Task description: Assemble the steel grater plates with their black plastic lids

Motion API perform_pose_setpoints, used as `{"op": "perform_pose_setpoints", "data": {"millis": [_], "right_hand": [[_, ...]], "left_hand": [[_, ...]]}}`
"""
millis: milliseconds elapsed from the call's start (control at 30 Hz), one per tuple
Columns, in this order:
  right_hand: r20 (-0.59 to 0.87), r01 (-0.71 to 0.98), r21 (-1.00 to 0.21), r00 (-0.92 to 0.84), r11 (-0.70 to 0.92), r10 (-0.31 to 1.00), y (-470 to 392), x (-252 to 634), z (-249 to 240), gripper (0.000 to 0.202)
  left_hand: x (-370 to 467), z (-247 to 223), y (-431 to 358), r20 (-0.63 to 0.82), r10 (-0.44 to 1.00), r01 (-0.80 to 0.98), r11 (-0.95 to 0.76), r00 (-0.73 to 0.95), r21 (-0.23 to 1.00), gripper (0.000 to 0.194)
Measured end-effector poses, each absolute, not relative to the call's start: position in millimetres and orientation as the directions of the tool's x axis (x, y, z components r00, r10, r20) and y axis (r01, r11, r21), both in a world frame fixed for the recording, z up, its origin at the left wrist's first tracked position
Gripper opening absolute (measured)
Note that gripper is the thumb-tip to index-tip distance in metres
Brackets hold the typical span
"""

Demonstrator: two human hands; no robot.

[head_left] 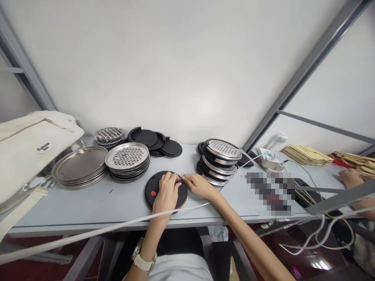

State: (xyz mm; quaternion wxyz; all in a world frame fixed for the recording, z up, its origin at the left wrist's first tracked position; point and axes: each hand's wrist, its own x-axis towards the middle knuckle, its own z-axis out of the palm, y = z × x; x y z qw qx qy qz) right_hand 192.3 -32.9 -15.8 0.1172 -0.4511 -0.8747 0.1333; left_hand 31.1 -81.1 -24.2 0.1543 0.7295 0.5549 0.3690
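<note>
A round black disc (151, 197) with a small red dot lies on the grey table in front of me. My left hand (167, 191) rests on top of it, fingers bent and close together near its upper right part. At the disc's right edge, my right hand (197, 185) has its fingers pinched together; whatever they hold is too small to make out. Up and left of the disc is a stack of perforated metal grater plates (127, 158). To the right stand stacked metal and black discs (221, 156).
Plain metal plates (82, 166) and a cream bag (35, 144) lie at the left. Black round parts (171, 148) sit behind. A white cable (117, 227) crosses the table's front edge. At the right are a white box (268, 158), yellow pieces (306, 155) and another person's hand (351, 178).
</note>
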Motion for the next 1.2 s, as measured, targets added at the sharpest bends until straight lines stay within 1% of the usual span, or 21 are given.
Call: {"op": "perform_pose_setpoints", "data": {"millis": [233,633,800,967,1200], "right_hand": [[0.098,0.765,-0.329,-0.556,0.554,0.825,-33,191,-18,0.037],[0.087,0.810,-0.261,-0.522,0.525,0.848,-39,189,-22,0.037],[0.108,0.815,-0.240,-0.518,0.528,0.849,-39,189,-24,0.036],[0.117,0.807,-0.250,-0.522,0.534,0.845,-39,190,-26,0.035],[0.138,0.796,-0.296,-0.510,0.527,0.849,-42,191,-26,0.035]], "left_hand": [[31,-21,-82,0.367,0.923,0.683,-0.340,0.113,0.646,0.011],[31,-20,-82,0.348,0.932,0.702,-0.313,0.098,0.640,0.010],[32,-23,-82,0.351,0.932,0.704,-0.307,0.088,0.640,0.010],[33,-23,-82,0.332,0.941,0.709,-0.280,0.068,0.647,0.010],[32,-24,-81,0.315,0.948,0.722,-0.253,0.051,0.644,0.008]]}}
